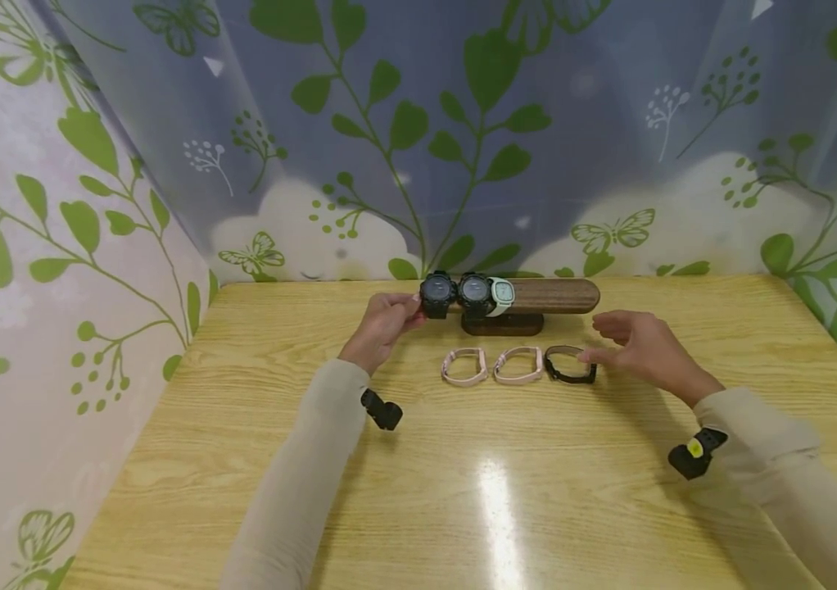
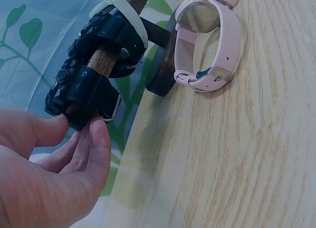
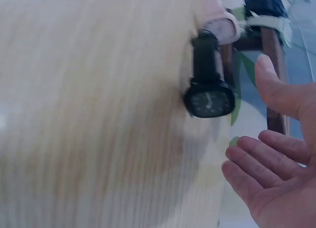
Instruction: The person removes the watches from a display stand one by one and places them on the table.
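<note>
A wooden watch stand [image 1: 557,297] carries two chunky black watches, the outer one [image 1: 436,292] and the inner one [image 1: 474,292], and a mint-green watch [image 1: 503,293] beside them. My left hand [image 1: 382,329] pinches the stand's left end, thumb on one side and fingertips on the other, right by the outer black watch. Off the bar's right end, my right hand [image 1: 645,351] holds nothing, its fingers apart and relaxed. Close to its thumb, a slim black watch [image 3: 210,97] lies on the table.
Two pink watches, one at left [image 1: 465,369] and one in the middle [image 1: 518,367], lie in a row with the slim black one in front of the stand's base [image 1: 503,326]. Behind the wooden table [image 1: 418,492] hangs a leaf-patterned curtain [image 1: 418,164].
</note>
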`<state>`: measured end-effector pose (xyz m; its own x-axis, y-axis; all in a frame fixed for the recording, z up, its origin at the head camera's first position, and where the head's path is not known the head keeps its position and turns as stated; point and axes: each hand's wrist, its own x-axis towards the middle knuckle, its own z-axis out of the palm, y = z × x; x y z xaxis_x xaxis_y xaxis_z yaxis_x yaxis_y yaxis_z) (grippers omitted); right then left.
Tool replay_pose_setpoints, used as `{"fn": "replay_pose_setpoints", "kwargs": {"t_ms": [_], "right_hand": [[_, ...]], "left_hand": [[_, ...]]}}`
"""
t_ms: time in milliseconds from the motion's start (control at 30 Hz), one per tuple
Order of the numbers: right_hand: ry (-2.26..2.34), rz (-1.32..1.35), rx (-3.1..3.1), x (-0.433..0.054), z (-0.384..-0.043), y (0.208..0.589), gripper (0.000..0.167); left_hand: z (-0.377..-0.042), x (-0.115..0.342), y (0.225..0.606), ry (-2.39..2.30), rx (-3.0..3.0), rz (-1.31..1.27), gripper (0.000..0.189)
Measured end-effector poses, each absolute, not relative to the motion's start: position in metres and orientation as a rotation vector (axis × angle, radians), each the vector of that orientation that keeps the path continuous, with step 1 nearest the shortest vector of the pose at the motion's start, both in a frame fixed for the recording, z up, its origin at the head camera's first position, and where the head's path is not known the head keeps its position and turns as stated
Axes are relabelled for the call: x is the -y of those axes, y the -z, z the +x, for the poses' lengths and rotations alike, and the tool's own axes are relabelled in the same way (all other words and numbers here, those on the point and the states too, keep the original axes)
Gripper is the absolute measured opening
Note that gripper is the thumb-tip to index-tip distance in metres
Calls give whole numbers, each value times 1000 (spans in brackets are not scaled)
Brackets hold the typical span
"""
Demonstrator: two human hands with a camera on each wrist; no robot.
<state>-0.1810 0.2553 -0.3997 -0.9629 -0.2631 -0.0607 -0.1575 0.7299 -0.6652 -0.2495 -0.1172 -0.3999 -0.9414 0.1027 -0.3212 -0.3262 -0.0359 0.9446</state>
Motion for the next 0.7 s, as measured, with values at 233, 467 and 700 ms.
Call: {"fn": "replay_pose_setpoints", "kwargs": {"t_ms": [233,467,700], "right_hand": [[1283,-176,-2762,-257,-193,396,75],[1579,-102,-2644,-255,-204,397,68],[2011,-11,-2324,-251,-211,397,62]], "left_hand": [[-250,117,400,-2070,-1935,-240,36],[-249,117,400,-2065,-1941,-246,35],[-250,118,401,-2093,-1908,-245,36]]}}
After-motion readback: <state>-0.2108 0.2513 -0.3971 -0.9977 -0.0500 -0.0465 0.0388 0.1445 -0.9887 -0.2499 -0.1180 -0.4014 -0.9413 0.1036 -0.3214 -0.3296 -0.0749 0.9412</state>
